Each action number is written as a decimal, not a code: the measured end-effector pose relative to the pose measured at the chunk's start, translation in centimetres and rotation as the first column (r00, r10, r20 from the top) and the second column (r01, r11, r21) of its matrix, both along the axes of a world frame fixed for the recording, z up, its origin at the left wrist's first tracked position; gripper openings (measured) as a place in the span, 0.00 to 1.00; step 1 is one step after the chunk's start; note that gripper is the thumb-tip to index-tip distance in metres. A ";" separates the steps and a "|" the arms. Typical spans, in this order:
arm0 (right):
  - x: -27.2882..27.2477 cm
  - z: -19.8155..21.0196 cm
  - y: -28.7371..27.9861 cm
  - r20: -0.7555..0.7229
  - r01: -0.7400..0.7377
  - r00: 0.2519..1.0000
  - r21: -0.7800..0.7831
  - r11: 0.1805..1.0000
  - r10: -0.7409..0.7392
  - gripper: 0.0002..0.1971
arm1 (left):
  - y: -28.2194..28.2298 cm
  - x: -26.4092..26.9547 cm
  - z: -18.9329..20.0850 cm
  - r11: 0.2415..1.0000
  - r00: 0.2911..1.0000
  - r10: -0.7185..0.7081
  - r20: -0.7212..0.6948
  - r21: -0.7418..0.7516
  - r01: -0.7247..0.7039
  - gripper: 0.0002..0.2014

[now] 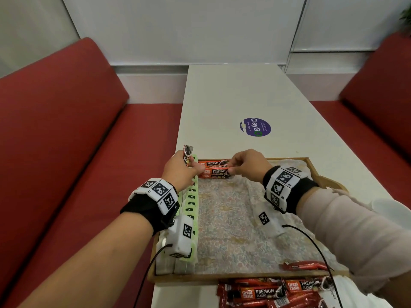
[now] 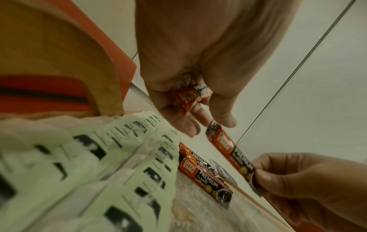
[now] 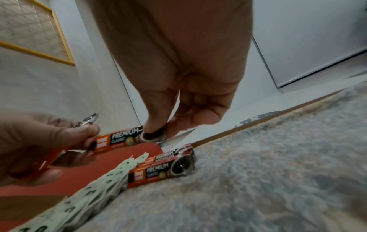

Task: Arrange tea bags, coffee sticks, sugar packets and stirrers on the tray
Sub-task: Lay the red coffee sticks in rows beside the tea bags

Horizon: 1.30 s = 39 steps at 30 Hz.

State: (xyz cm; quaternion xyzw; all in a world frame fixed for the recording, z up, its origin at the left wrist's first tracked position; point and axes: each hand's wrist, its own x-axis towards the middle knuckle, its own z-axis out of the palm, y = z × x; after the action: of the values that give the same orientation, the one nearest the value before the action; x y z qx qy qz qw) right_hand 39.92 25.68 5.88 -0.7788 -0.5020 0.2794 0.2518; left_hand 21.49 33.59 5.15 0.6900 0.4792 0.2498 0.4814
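Loose red-and-black coffee sticks [image 1: 275, 293] lie nearest on the white desk [image 1: 233, 96], in front of a wooden tray [image 1: 329, 181] lined with floral cloth, where pale green tea bags [image 1: 190, 201] line the left edge and three coffee sticks [image 1: 213, 170] lie at the far end. From the left wrist, the left hand [image 2: 198, 66] curls its fingers [image 2: 224, 113] around a small bundle of sticks [image 2: 190, 97] above the tea bags. From the right wrist, the right hand [image 3: 184, 87] pinches one end of a single coffee stick [image 3: 121, 138] above the tray's far end, the left hand's fingertips gripping its other end.
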 end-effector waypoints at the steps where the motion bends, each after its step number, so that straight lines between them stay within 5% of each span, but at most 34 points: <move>1: 0.2 -0.2 -0.1 0.008 0.024 1.000 -0.008 1.000 -0.024 0.02 | 0.0 0.0 0.0 1.000 1.000 0.014 -0.014 0.004 -0.014 0.10; 11: -0.1 -1.9 0.3 0.173 0.084 0.983 -0.123 0.989 -0.062 0.09 | -0.3 0.2 -0.1 0.992 0.996 0.069 0.049 -0.108 -0.063 0.08; 34: -0.9 -2.3 1.0 0.238 0.119 0.968 -0.163 0.979 -0.078 0.13 | -0.4 0.3 0.0 0.985 0.999 0.008 0.045 -0.175 0.000 0.10; 39: -1.1 -1.2 0.9 0.179 0.132 0.974 0.044 0.990 -0.138 0.16 | -0.2 0.1 -0.1 0.991 0.996 -0.055 -0.066 -0.128 0.047 0.12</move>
State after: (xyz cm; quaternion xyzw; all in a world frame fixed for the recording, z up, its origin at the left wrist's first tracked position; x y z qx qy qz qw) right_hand 38.78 26.58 4.70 -0.8293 -0.4730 0.1814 0.2359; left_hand 21.58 33.43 5.00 0.6785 0.4928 0.1825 0.5134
